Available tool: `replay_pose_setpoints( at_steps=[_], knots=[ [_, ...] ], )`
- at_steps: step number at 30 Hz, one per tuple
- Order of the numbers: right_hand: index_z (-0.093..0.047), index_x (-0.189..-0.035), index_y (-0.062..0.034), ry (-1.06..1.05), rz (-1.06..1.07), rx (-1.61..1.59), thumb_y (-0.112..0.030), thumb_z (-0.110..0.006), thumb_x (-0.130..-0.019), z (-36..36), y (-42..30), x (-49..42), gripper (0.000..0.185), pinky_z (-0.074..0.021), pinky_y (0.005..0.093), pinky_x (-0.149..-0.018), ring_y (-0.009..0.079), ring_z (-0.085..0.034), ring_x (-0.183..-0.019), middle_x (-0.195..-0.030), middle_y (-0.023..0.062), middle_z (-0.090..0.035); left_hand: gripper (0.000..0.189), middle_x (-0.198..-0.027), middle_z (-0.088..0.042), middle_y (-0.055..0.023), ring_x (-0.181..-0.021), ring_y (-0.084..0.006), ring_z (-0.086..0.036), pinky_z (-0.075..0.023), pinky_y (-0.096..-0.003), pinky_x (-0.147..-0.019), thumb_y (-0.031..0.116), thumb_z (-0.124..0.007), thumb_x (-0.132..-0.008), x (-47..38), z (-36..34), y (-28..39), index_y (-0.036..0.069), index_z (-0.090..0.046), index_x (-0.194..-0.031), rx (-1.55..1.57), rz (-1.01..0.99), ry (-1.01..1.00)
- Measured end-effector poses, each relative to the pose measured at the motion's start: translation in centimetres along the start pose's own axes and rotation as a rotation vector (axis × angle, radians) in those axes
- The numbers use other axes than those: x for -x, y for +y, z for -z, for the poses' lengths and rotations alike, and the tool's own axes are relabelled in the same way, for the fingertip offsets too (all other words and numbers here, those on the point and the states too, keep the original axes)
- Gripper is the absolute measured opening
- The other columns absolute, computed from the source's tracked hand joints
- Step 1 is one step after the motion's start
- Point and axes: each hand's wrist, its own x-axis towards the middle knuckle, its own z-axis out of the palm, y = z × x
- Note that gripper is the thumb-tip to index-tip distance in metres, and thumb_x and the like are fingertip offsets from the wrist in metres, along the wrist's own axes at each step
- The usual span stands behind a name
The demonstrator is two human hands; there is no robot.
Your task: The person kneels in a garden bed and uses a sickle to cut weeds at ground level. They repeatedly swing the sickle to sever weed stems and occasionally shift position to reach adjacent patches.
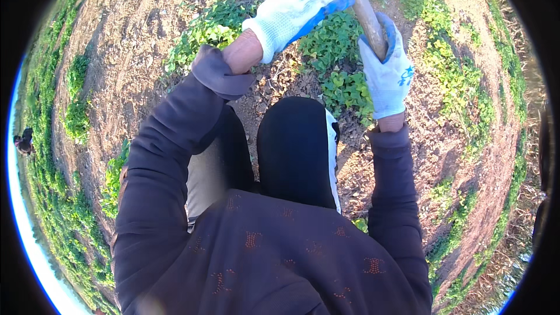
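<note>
A pale wooden handle (366, 17) slants across the top of the view, and its upper end runs out of the picture. My left hand (295, 11), in a white knit glove with a blue coated palm, holds the shaft near the top edge. The thumb lies against the wood, with the other fingers curled partly out of sight behind it. Lower down, my right hand (387, 68), gloved alike, wraps around the handle's butt end. Leafy green vines (334, 41) grow on the soil beneath and between both hands.
My bent knees in dark trousers (295, 148) are below the hands. Rows of vines (455, 78) run along the right, with dry soil (131, 30) between rows. Dry stalks (525, 109) line the right rim. At the far left rim a small, distant person (24, 141) appears.
</note>
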Motion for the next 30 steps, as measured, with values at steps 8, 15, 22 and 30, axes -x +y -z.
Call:
replay_pose_setpoints(
  at_steps=[8, 15, 22, 30],
  knots=[
    [-0.055, -0.135, -0.0173, -0.599, -0.45, 0.535, -0.026, -0.069, -0.092, 1.6, 9.1, 23.7, 0.046, -0.0558, 0.047, -0.073, 0.0364, -0.072, -0.089, -0.11, 0.0149, -0.072, 0.044, -0.113, -0.07, -0.0033, -0.1, -0.0085, -0.063, -0.0504, -0.0253, -0.088, 0.034, -0.068, -0.1, 8.7, 8.5, -4.5, -0.001, -0.065, -0.127, -0.147, 0.559, -0.25],
    [-0.058, -0.133, -0.0073, -0.665, -0.674, 0.425, -0.032, -0.072, -0.09, 7.6, 9.3, 37.4, 0.051, -0.0552, 0.0482, -0.079, 0.041, -0.071, -0.091, -0.097, 0.0207, -0.073, 0.036, -0.111, -0.071, -0.0048, -0.1, -0.0116, -0.064, -0.0513, -0.0279, -0.089, 0.025, -0.066, -0.101, 12.3, 10.2, -2.0, 0.001, -0.066, -0.127, -0.144, 0.493, -0.057],
    [-0.064, -0.118, 0.0005, -0.713, -0.96, -0.43, -0.021, -0.076, -0.088, 0.0, 9.8, 25.6, 0.039, -0.0473, 0.0291, -0.053, 0.01, -0.057, -0.06, -0.078, 0.0028, -0.064, 0.033, -0.098, -0.071, -0.0049, -0.089, -0.0108, -0.064, -0.0519, -0.0279, -0.081, 0.029, -0.065, -0.101, 12.3, 10.1, -2.9, 0.002, -0.069, -0.119, -0.232, 0.471, -0.121],
    [-0.061, -0.11, -0.0028, -0.321, -0.522, -0.28, -0.011, -0.073, -0.093, -2.7, 8.6, 16.0, 0.023, -0.0466, 0.0246, -0.054, 0.0063, -0.055, -0.063, -0.08, -0.0003, -0.062, 0.039, -0.099, -0.071, -0.0149, -0.096, -0.0343, -0.068, -0.0514, -0.0445, -0.086, 0.044, -0.062, -0.097, 12.5, 9.9, -4.6, 0.008, -0.068, -0.111, -0.597, 0.404, -0.32]
  ],
)
